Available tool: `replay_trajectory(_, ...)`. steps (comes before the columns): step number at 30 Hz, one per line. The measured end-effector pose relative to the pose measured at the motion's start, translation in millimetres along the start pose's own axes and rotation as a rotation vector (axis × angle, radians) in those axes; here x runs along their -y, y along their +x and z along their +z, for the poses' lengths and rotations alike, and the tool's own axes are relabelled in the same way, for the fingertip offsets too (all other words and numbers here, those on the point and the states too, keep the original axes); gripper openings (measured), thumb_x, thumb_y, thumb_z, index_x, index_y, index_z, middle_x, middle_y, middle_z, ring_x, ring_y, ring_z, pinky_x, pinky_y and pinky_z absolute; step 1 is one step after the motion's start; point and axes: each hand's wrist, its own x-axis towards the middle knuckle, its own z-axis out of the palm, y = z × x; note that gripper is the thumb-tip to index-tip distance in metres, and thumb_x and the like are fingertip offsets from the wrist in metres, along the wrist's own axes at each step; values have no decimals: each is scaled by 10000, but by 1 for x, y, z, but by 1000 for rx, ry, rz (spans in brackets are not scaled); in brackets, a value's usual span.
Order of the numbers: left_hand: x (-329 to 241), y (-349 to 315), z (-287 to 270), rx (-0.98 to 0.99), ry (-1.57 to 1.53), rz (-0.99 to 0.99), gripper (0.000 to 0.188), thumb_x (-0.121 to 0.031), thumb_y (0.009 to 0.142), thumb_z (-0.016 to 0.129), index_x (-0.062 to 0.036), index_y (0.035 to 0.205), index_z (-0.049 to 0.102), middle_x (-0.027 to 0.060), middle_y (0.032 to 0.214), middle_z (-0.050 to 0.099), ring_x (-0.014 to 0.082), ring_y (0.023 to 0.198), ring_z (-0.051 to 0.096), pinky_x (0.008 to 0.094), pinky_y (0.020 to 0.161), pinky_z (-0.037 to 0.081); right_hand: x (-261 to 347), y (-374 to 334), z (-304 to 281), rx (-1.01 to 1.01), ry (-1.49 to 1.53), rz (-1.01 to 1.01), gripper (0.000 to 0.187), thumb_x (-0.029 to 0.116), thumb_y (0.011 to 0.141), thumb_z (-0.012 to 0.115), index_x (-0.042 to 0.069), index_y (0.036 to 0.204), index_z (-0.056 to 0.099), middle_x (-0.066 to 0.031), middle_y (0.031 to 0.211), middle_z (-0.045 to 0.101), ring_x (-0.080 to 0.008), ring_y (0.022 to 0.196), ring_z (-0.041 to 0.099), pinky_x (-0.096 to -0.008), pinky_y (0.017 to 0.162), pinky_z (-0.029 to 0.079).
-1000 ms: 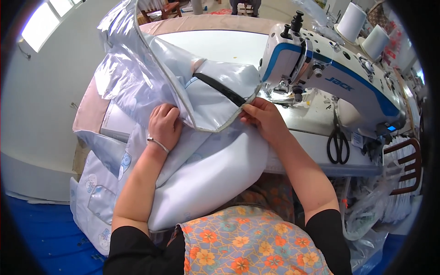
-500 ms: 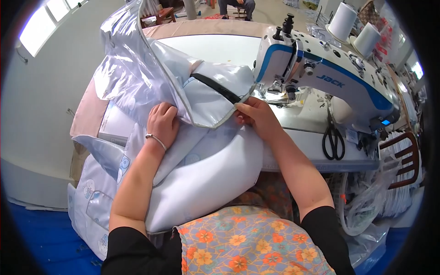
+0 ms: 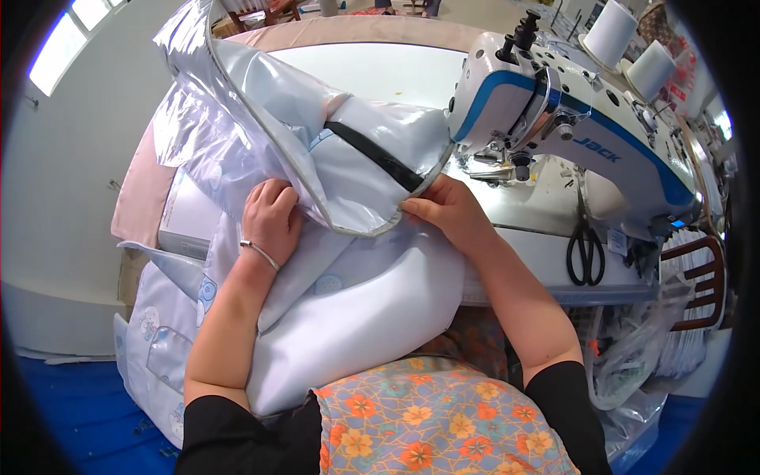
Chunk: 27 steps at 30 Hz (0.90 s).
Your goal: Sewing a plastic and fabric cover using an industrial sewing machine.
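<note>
A large pale, shiny fabric piece (image 3: 356, 309) with clear plastic and a grey bound edge drapes over the table and down toward my lap. A black strip (image 3: 376, 154) runs across its raised part. My right hand (image 3: 451, 210) pinches the bound edge near the lower end of that strip. On the left, my left hand (image 3: 271, 212) is closed on the fabric beside the bound edge, its fingertips partly hidden in the folds. Just right of the fabric stands a white and blue sewing machine (image 3: 570, 119), its needle area close beyond my right hand.
Black scissors (image 3: 585, 255) lie on the table right of my right arm. White thread cones (image 3: 609, 33) stand behind the machine. Clear plastic bags (image 3: 625, 348) and a brown wooden chair back (image 3: 697, 277) are at the right. A person's legs show at the far edge.
The view has shifted slightly, with the machine now further right. My right hand has slid a little along the edge, and the corner between my hands sits lower and rounder.
</note>
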Motion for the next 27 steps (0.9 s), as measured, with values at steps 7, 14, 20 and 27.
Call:
replay_trajectory(7,-1,0,0,-21,-27,7,238,30,655,665,-40,872,597,122,963,615,358,959,603,440,867,495,7,-6,-2,-54,-176,66,171,131,886,719,12,1007,694,-25,863,689,-93,792,623,-246,762,506)
replay_trajectory(14,-2,0,-2,-53,-29,38,216,31,667,659,-32,859,584,128,951,606,358,920,599,432,810,505,-1,-52,-12,-168,-477,-314,196,108,854,725,30,1031,696,-49,1005,689,-170,938,635,-295,841,500)
replay_trajectory(20,-2,0,-4,-57,-8,64,194,29,691,650,-26,862,576,131,939,597,359,907,596,433,796,504,-5,-58,-11,-187,-846,-472,227,49,812,711,46,1039,704,-108,1069,678,-291,1013,634,-372,892,510)
replay_trajectory(27,-11,1,-20,36,24,85,217,3,723,671,-33,920,588,136,960,606,358,915,602,433,805,504,-21,-55,-10,-148,-880,-716,152,24,825,690,34,976,708,-102,1025,698,-294,982,649,-374,883,517)
